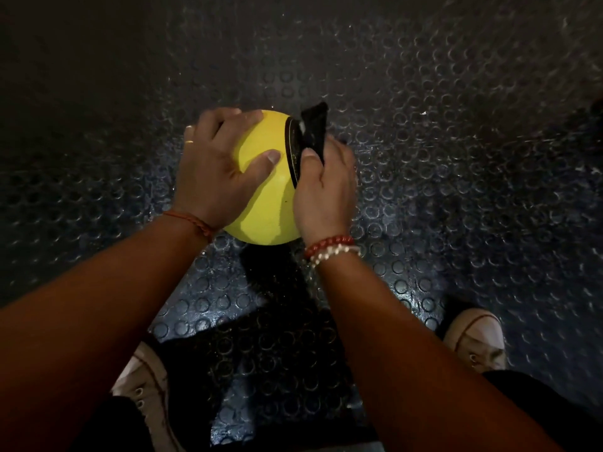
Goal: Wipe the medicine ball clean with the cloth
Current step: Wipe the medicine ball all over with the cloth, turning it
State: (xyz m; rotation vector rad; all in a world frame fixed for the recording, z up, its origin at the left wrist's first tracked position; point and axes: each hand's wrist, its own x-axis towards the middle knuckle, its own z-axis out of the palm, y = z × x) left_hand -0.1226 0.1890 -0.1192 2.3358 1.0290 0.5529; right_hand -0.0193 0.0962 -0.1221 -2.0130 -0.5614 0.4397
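Observation:
A yellow medicine ball [264,203] with a black band on its right side rests on the dark studded floor, in the middle of the view. My left hand [215,164] lies spread over the ball's left and top side, fingers and thumb pressed on the yellow surface. My right hand [323,194] is on the ball's right side and grips a dark cloth [315,132]. The cloth is held against the black band, and its upper end sticks up past the ball. Part of the ball's right side is hidden behind this hand.
Black rubber flooring [456,158] with round studs spreads in every direction, dim at the far left. My two light-coloured shoes stand near the bottom, one at the left [146,376] and one at the right [476,337], with the ball ahead between them.

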